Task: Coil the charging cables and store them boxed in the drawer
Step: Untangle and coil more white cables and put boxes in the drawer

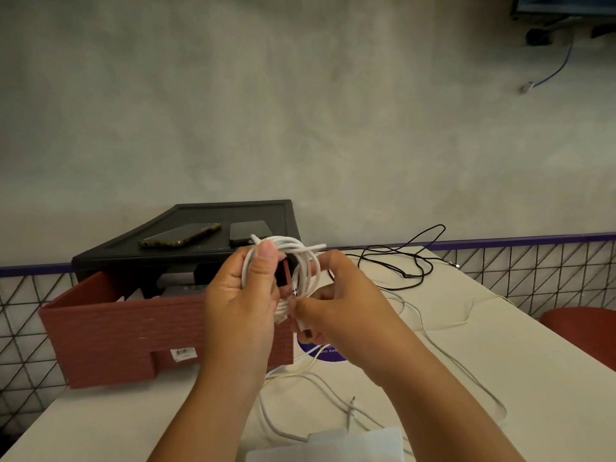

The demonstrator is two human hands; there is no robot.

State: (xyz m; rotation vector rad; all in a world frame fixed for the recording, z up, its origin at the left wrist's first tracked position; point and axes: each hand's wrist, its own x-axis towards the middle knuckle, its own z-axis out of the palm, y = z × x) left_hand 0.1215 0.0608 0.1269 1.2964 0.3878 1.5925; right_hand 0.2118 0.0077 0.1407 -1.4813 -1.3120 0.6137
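My left hand (240, 295) grips a coil of white charging cable (290, 244), thumb clamped over the loops and fingers curled behind. It is raised above the cream tabletop (533, 378), before the red-brown plastic drawer (116, 328) at the table's far left corner. My right hand (336, 301) pinches the coil's loose plug end between thumb and fingertips. A thin black cable (410, 276) sprawls by the far edge.

Cream table (516, 378) with black cable (415, 276), loose white cables (465, 370) (sprawled), red-brown box (116, 328).
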